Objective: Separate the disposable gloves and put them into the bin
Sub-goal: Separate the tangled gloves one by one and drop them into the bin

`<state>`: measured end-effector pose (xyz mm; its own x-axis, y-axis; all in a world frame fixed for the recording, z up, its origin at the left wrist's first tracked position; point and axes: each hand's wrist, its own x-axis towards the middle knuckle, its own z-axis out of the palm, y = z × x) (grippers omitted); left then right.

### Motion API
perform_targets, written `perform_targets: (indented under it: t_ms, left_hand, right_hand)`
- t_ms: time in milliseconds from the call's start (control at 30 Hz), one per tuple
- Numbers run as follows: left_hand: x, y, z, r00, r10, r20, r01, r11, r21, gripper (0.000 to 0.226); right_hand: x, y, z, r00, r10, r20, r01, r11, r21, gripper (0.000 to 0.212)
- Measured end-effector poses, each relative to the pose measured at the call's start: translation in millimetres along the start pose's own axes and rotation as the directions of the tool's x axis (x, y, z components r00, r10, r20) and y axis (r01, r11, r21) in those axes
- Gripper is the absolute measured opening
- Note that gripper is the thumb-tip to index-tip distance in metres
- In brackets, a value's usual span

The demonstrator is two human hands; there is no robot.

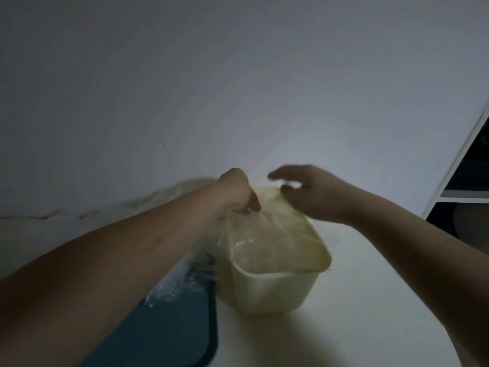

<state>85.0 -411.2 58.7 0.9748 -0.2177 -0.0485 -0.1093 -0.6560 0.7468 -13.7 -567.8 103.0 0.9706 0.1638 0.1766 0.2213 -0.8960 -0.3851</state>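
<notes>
Pinching a thin, clear plastic disposable glove [254, 234] between closed fingers, our left hand [236, 192] holds it draped over the open mouth of the pale cream, rounded-rectangular plastic bin [275, 290]. Our right hand [309, 193] hovers blurred above the bin's far rim, fingers spread and holding nothing. More crumpled clear gloves [182, 279] lie just left of the bin, partly on a dark teal mat [169, 335] on the white tabletop [370, 327].
</notes>
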Motion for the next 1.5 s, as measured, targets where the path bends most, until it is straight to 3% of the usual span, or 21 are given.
perform_targets:
  t_ms: [67,133,233,400,500,600,667,733,800,867,933,1033,1233,1400,1500]
  left_hand:
    - [-2,3,1,1.000,-0.015,-0.005,0.015,1.000,-0.017,0.047]
    - [-5,0,-4,0.996,0.032,-0.078,-0.039,0.995,-0.091,0.044]
    - [-21,-15,-26,0.976,0.099,-0.195,-0.135,0.974,-0.183,0.038]
    - [-71,-43,-63,0.964,0.143,-0.226,-0.195,0.954,-0.228,0.027]
    - [-103,-63,-85,0.958,0.176,-0.224,-0.218,0.959,-0.180,0.016]
    - [-137,-87,-106,0.942,0.232,-0.244,-0.255,0.964,-0.068,0.007]
    - [-158,-107,-116,0.938,0.259,-0.231,-0.258,0.966,0.036,0.006]
    - [-175,-133,-123,0.938,0.265,-0.222,-0.222,0.954,0.200,0.011]
    - [-191,-161,-130,0.946,0.237,-0.220,-0.136,0.910,0.392,0.016]
    - [-208,-184,-137,0.970,0.158,-0.186,-0.042,0.858,0.511,0.027]
    - [-224,-201,-138,0.984,0.084,-0.155,0.015,0.837,0.547,0.046]
    - [-237,-225,-126,0.991,0.031,-0.130,0.044,0.842,0.537,0.067]
    - [-241,-272,-113,0.959,0.175,-0.223,-0.064,0.900,0.430,0.022]
    - [-234,-272,-120,0.912,0.200,-0.357,-0.109,0.959,0.260,0.015]
    - [-226,-252,-141,0.855,0.211,-0.473,-0.133,0.972,0.193,0.016]
  right_hand:
    - [1,-21,16,0.937,0.133,0.324,-0.097,0.988,-0.124,0.032]
    - [4,-33,36,0.880,0.174,0.442,-0.100,0.977,-0.186,0.027]
    - [19,-41,71,0.853,0.195,0.485,-0.059,0.958,-0.281,0.043]
    - [43,-26,120,0.737,0.357,0.574,-0.084,0.891,-0.446,0.056]
    - [48,-25,118,0.766,0.378,0.520,-0.109,0.873,-0.476,0.051]
    - [44,-44,93,0.906,0.247,0.345,-0.103,0.916,-0.387,0.029]
    - [41,-58,82,0.978,0.198,0.070,-0.160,0.920,-0.358,0.018]
    - [34,-80,80,0.975,0.151,-0.164,-0.199,0.922,-0.332,0.023]
    - [23,-111,88,0.960,0.036,-0.279,-0.096,0.974,-0.207,0.030]
    - [5,-145,109,0.966,-0.068,-0.249,0.081,0.996,0.040,0.034]
    - [-14,-173,139,0.983,-0.126,-0.134,0.162,0.937,0.309,0.035]
    - [-24,-191,190,0.987,-0.155,0.051,0.106,0.848,0.520,0.040]
    - [4,-183,233,0.991,-0.123,0.055,0.066,0.800,0.596,0.044]
    - [13,-172,234,0.991,-0.128,0.032,0.070,0.716,0.695,0.044]
    - [11,-169,221,0.990,-0.123,0.066,0.017,0.574,0.819,0.041]
